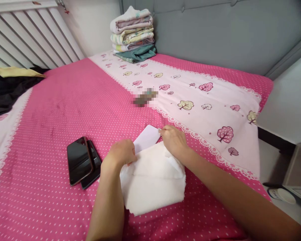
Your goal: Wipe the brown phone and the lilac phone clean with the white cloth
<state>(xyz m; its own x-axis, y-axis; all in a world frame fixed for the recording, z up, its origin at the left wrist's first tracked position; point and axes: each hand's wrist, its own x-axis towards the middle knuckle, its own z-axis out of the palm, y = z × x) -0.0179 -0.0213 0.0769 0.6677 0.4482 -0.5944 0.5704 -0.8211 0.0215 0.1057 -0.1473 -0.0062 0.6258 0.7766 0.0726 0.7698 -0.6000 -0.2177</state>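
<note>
A white, soft-looking cloth (154, 187) lies spread on the bed in front of me, its lower edge uneven. My left hand (121, 153) is closed, fingers curled over the cloth's upper left edge. At the upper right, my right hand (174, 140) is closed in a pinch; a small whitish bit at its fingertips looks like part of the cloth. Between the hands lies a flat, pale lavender slab with rounded corners (147, 137), like a phone or its case. The cloth covers its near end. The right fingertips are at the slab's right corner.
Two dark phones (80, 160) lie overlapped on the pink dotted bedspread (90, 100), left of my hands. Folded fabrics (132, 33) are stacked by the grey headboard (203, 36). Farther out are a blurred patch (144, 97), dark clothing (7, 90) and a radiator (32, 36).
</note>
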